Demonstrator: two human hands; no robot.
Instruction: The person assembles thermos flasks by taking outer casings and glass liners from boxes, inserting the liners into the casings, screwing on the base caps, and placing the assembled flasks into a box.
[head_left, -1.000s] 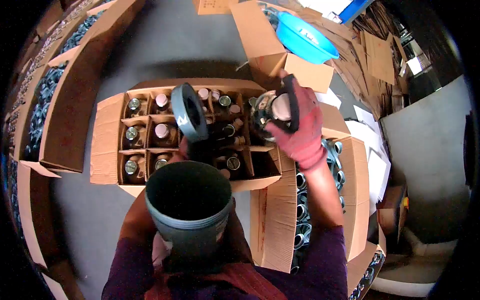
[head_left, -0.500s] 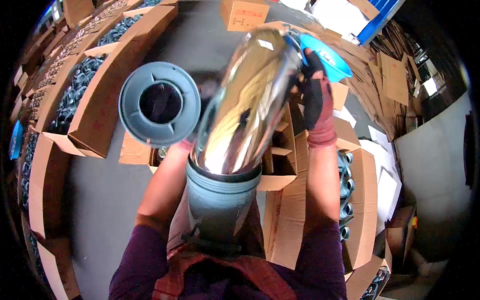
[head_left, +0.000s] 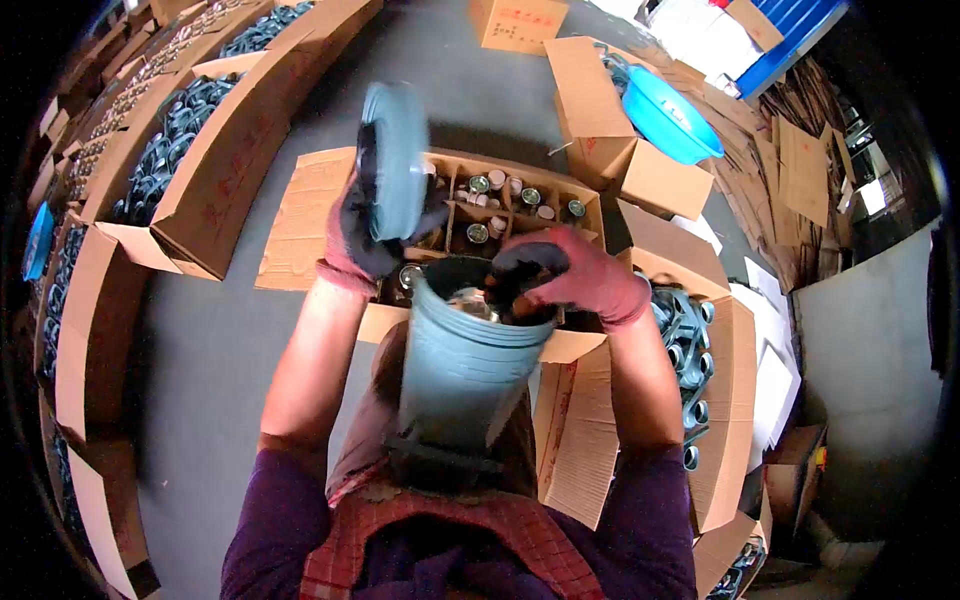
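Blue-grey cylinder (head_left: 470, 370) is nearest, upright with a slight lean over the person's lap, between the two forearms, its open mouth uppermost and ribbed with thread-like rings. Inside that mouth a shiny piece (head_left: 473, 303) shows, though only a small part of it can be seen. The right hand (head_left: 565, 275), in a red and black glove, bends over the far right side of the rim with its fingers dipping into the opening; whether its grip closes on the shiny piece cannot be told. To the left and a little higher, the gloved left hand (head_left: 365, 220) has its grip around a blue-grey ring (head_left: 400, 165), which is blurred and turned nearly edge-on. Just beyond the cylinder, a divided carton (head_left: 305, 220) on the grey floor (head_left: 220, 380) holds round-topped pieces (head_left: 477, 233), some silvery and some pale, in separate compartments. Near the right forearm an open box (head_left: 732, 410) contains blue-grey parts (head_left: 690, 360), with white sheets (head_left: 775, 360) beside it. Off to the left, a long carton (head_left: 235, 165) holds a heap of similar parts. Farther away, a bright blue basin (head_left: 670, 115) rests tilted on another open carton (head_left: 590, 95), with flattened cardboard (head_left: 800, 170) behind to the right and a printed box (head_left: 520, 25) at the top.
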